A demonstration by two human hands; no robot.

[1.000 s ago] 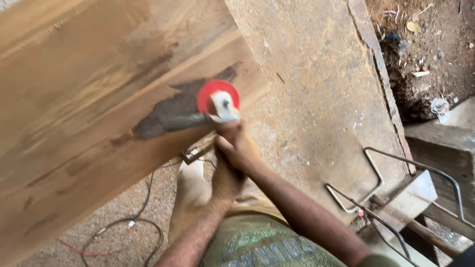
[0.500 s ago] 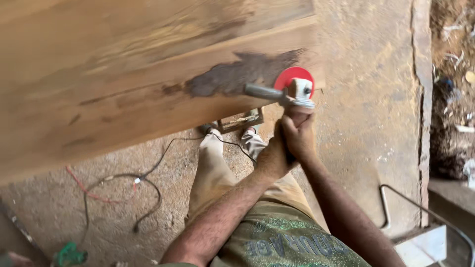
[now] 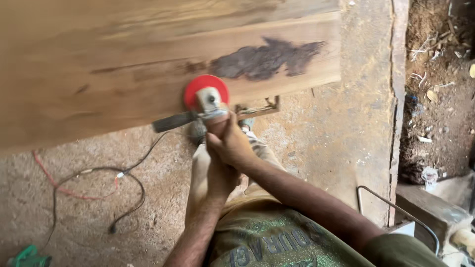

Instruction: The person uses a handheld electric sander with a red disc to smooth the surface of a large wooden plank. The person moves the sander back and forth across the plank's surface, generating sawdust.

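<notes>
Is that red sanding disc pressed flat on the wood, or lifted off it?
It looks flat against the plank, near its lower edge. The red disc faces the wood squarely, but actual contact cannot be confirmed.

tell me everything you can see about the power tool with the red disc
The handheld grinder carries a round red disc lying flat against the near edge of the wooden plank, left of its dark stain. A pale metal head sits on the disc. A dark side handle juts left, untouched. Both hands grip its body from below: right hand in front, left hand behind.
</notes>
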